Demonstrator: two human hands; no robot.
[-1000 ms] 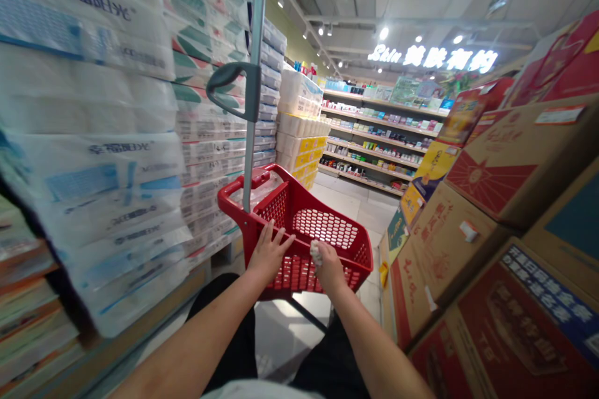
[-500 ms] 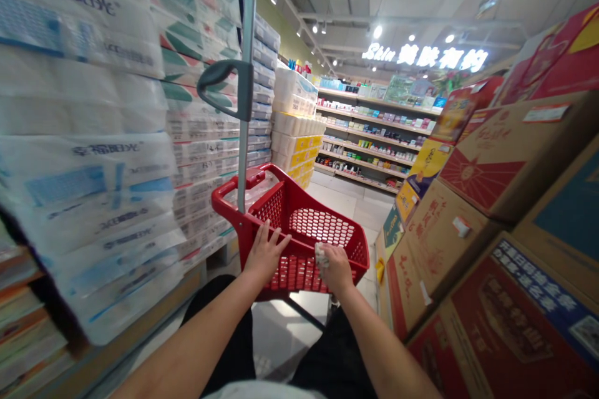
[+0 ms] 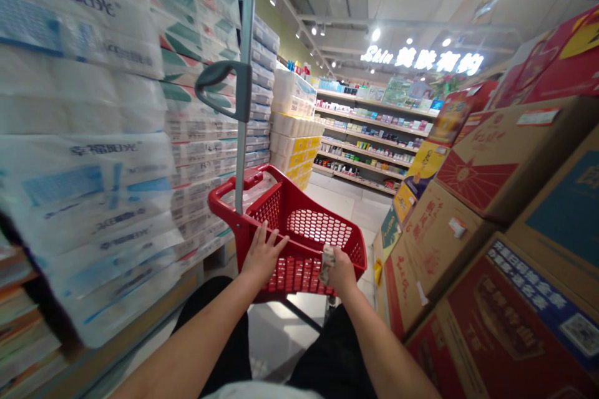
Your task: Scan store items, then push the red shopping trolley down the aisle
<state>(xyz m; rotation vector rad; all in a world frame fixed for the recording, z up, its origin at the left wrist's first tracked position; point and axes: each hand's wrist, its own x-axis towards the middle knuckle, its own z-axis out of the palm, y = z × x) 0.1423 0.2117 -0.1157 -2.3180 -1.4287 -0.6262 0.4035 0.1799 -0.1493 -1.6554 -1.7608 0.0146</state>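
Note:
A red plastic shopping basket cart (image 3: 322,215) with perforated sides stands before me, its long side facing me. My left hand (image 3: 262,257) lies on the near side, fingers spread over the rim with nothing in them. Against that same side, further right, my right hand (image 3: 340,269) is closed around a crumpled pale cloth with greyish marks (image 3: 326,264). Part of the cloth is hidden by the fingers. A grey pole (image 3: 242,156) rises from the cart's left end and carries a dark grey loop handle (image 3: 224,90). Clear plastic (image 3: 259,190) shows in the cart's left section.
Tall stacks of wrapped tissue packs (image 3: 93,156) line the left side. Piled cardboard boxes (image 3: 472,162) stand close on the right. Pale floor (image 3: 339,202) runs between them toward stocked shelves (image 3: 374,131) at the back.
My right hand has slid slightly right and down along the cart's near side with the cloth. My left hand stays in place on the rim.

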